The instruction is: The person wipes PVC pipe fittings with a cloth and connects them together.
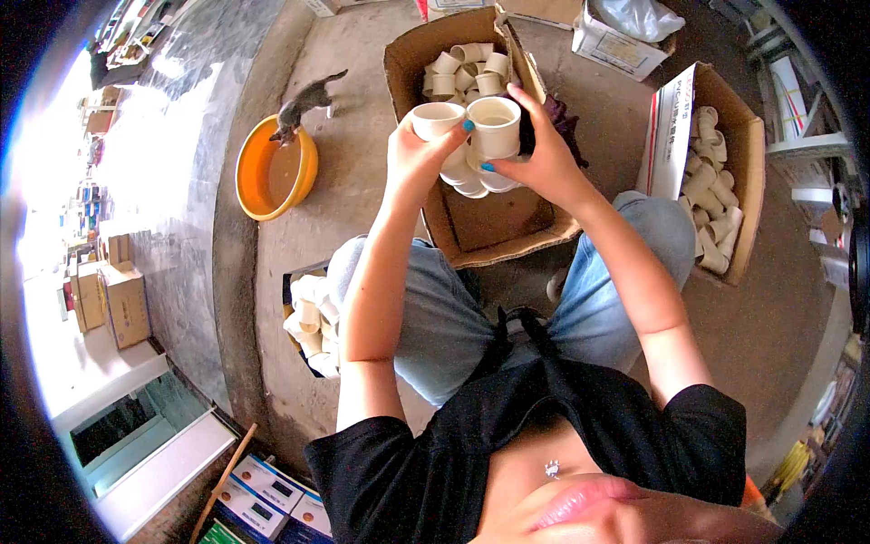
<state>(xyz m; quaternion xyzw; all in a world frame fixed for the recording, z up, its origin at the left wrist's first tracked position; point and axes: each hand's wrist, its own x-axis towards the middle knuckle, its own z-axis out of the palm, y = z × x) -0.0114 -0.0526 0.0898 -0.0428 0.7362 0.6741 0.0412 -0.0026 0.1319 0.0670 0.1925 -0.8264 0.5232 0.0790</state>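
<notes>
Over the open cardboard box [503,247] in front of me, both hands grip white PVC pipe fittings. My left hand [419,156] is closed around a short fitting [437,112], thumb on its inner side. My right hand [549,161] wraps a second fitting [495,136], its open round end facing up, with fingers behind and thumb low in front. The two fittings sit side by side, almost touching. Right below them show more white fittings [473,188]; whether these are held or rest in the box I cannot tell. A pile of loose fittings [444,83] fills the box's far end.
At right stands another carton [750,190] of angled fittings. A smaller container of white fittings [313,317] sits by my left knee. A grey cat [306,102] leans over an orange basin [306,186] at left. Behind is a white carton [616,50] with plastic.
</notes>
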